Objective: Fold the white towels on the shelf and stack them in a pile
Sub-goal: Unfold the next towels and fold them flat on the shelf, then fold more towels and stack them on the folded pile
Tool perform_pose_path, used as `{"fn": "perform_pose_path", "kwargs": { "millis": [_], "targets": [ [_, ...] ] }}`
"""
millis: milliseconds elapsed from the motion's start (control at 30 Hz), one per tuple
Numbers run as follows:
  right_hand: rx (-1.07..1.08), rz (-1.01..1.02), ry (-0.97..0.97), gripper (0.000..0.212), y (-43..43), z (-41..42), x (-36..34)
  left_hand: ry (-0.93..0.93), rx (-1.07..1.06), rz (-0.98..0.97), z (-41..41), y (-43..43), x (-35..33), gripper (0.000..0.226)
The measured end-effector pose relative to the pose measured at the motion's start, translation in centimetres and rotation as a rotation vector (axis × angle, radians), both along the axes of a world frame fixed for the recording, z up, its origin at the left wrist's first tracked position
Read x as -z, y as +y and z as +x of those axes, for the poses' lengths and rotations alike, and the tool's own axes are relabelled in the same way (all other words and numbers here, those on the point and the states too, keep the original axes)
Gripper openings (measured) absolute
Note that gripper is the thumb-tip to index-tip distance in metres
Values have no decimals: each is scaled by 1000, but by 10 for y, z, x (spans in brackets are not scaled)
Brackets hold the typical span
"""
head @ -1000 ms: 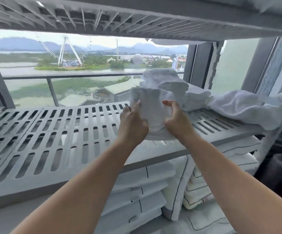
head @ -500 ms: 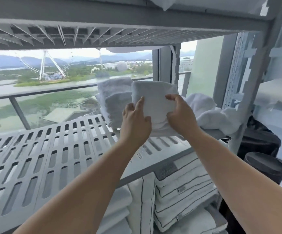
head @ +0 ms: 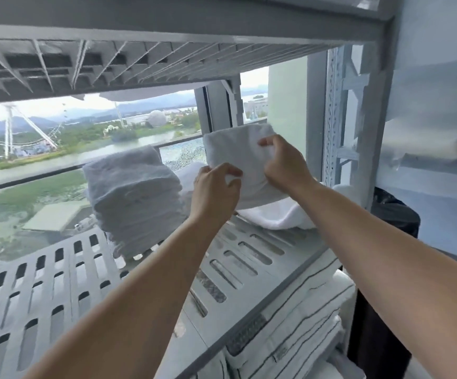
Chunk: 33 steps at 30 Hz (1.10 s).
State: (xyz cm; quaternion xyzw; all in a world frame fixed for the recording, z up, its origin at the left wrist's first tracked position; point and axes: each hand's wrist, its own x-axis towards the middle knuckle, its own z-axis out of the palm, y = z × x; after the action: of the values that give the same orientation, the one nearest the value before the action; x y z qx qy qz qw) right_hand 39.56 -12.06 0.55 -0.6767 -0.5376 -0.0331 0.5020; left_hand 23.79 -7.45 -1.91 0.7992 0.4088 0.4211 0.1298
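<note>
A folded white terry towel [head: 239, 157] is held above the slotted grey plastic shelf [head: 58, 283], just right of the pile of folded white towels [head: 134, 198]. Its lower left edge is pinched by the left hand [head: 213, 192]; its right side is gripped by the curled right hand [head: 284, 162].

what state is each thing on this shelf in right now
held towel, folded, held up in both hands
left hand, pinching its lower left edge
right hand, pinching its upper right
towel pile, folded, stacked on the slatted shelf
loose towel, unfolded, crumpled on the shelf
</note>
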Motion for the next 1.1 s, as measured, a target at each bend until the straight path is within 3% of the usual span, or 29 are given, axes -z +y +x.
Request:
{"fn": "perform_pose_path", "kwargs": {
  "millis": [300,533,567,667,800,900,1000,1100],
  "targets": [
    [-190,5,-23,59,98,7,-14,66,-176,47,-1,70,-27,16],
    [-406,43,17,62,179,15,-40,16,-430,57,0,123,-50,13],
    [-432,4,58,59,190,15,-37,79,-500,46,-1,131,-46,16],
    [-479,-234,46,42,214,15,-5,515,-705,-6,-1,141,-23,31],
    [-501,-303,39,33,226,24,34,876,-684,-43,5,133,-11,48],
    [-484,-254,176,25,231,29,34,972,-638,-40,6,130,-19,47],
    [-484,-178,343,38,234,26,28,1010,-651,31,5,127,-24,44],
    [-410,-136,369,42,232,27,26,991,-665,168,5,126,-23,47]
  ]
}}
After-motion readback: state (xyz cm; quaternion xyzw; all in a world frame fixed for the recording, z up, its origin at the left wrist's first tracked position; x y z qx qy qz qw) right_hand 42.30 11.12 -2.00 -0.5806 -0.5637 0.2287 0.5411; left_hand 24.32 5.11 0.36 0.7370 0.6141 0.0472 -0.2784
